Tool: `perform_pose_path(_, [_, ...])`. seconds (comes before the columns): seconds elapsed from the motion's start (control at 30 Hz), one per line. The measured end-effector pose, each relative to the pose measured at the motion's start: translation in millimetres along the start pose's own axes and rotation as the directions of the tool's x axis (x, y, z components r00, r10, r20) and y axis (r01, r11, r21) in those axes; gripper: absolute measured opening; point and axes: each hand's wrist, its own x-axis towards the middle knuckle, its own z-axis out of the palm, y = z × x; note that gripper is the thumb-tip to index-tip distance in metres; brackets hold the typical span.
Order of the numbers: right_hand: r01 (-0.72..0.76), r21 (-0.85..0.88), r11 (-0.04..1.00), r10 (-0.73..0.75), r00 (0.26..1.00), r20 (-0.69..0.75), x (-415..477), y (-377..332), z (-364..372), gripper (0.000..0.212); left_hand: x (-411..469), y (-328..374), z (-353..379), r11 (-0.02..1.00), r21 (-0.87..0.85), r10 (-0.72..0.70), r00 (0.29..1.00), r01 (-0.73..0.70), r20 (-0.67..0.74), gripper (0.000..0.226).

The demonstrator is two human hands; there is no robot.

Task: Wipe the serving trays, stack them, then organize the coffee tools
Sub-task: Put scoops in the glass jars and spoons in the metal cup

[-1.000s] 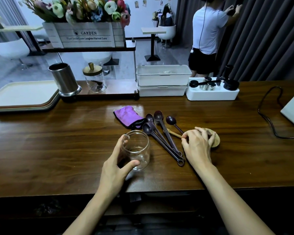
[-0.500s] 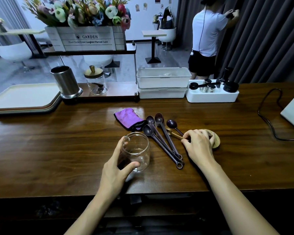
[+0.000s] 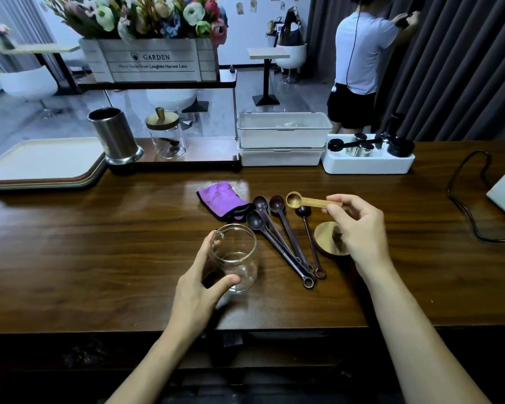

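Head view, left to right. At far left the stacked serving trays [image 3: 41, 161] lie flat at the back corner of the wooden table [image 3: 99, 243], with a steel canister [image 3: 114, 135] and a lidded jar [image 3: 165, 135] on the low shelf just beside them; the tray step appears done, and the work in hand is judged to be sorting the coffee tools. A folded purple cloth [image 3: 219, 198] lies behind the open glass jar [image 3: 235, 255], which stands upright near the front edge with its mouth up. The left hand [image 3: 199, 290] grips the jar, thumb on the near wall and fingers curled round the far side. To the jar's right, four dark measuring spoons [image 3: 283, 237] lie fanned on the wood, bowls away from the person and ringed handles converging toward the near edge. Above their bowls is the wooden scoop [image 3: 309, 201], its long axis nearly level and crosswise, bowl pointing left, handle end pinched between thumb and fingertips of the right hand [image 3: 359, 225]. Under that hand a round wooden lid [image 3: 330, 239] rests on the table. The jar mouth lies left of and nearer than the scoop's bowl, so the bowl end would lead; the right hand is the carrier, the left the steadying hand. The path passes over the spoons, apparently with room above them. The white tool caddy [image 3: 368, 163] and black cable [image 3: 464, 205] sit well apart at right.
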Motion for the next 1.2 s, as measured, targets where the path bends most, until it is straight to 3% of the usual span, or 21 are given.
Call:
perform_pose_path(0.23, [-0.019, 0.128, 0.992, 0.001, 0.990, 0.140, -17, -29, 12, 0.016, 1, -1, 0, 1.000, -0.024, -0.001, 1.000, 0.001, 0.018, 0.097])
perform_pose_path(0.43, [-0.154, 0.206, 0.966, 0.062, 0.917, 0.393, -33, -43, 44, 0.013, 0, -2, 0, 1.000, -0.013, -0.007, 1.000, 0.007, 0.016, 0.098])
perform_pose_path(0.7, [-0.109, 0.039, 0.993, 0.081, 0.894, 0.442, -32, -35, 78, 0.005, 0, -3, -1, 1.000, 0.012, -0.007, 1.000, 0.006, 0.031, 0.087])
perform_pose_path(0.9, [-0.131, 0.056, 0.990, 0.100, 0.917, 0.387, -27, -32, 77, 0.008, 1, -2, -1, 1.000, -0.014, 0.008, 1.000, -0.007, 0.018, 0.097])
perform_pose_path(1.2, [-0.148, 0.054, 0.988, 0.096, 0.841, 0.533, -40, -22, 95, 0.015, 0, 0, -2, 1.000, -0.016, 0.012, 0.999, -0.012, 0.030, 0.096])
